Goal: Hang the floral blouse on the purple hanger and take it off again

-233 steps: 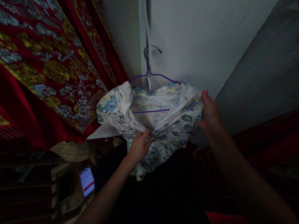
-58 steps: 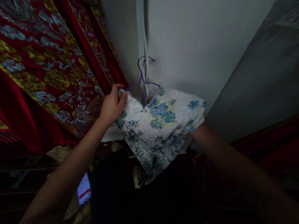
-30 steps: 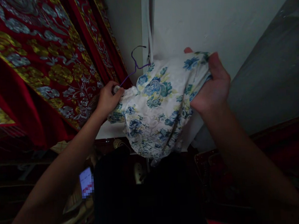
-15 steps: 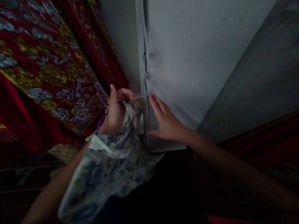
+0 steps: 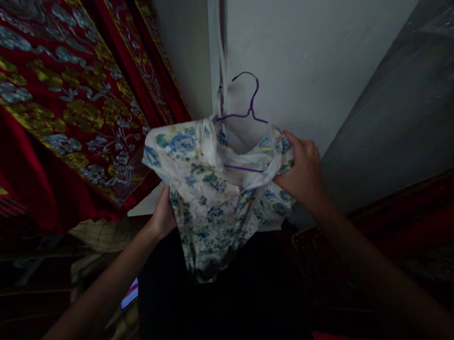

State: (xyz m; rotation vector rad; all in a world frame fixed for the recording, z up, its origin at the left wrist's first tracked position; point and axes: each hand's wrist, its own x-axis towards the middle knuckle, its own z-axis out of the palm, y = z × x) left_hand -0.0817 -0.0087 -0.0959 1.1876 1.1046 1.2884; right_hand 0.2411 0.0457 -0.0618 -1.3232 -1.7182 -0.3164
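Observation:
A white blouse with blue and yellow-green flowers [image 5: 208,186] hangs on a purple clothes hanger [image 5: 251,108]. Its open neckline faces up, with the hanger's lower bar showing across it. My right hand [image 5: 304,168] is closed around the shoulder on the right, thumb at the collar. At the opposite side, under the sleeve, my left hand [image 5: 163,214] grips the blouse's edge, its fingers partly hidden behind the cloth. The hanger's hook points up and left, free of anything, in front of the white wall.
Red cloths with gold and silver embroidery [image 5: 88,112] hang at the left. A pale cable [image 5: 219,42] runs down the wall [image 5: 300,47]. Grey plastic sheeting [image 5: 396,108] covers the right side. A lit phone [image 5: 129,295] lies low at the left, partly hidden.
The blouse on its hanger has turned around, swinging past the left and back to the middle; its neckline now shows. My right hand, lately off it, now grips a shoulder. My left moved lower.

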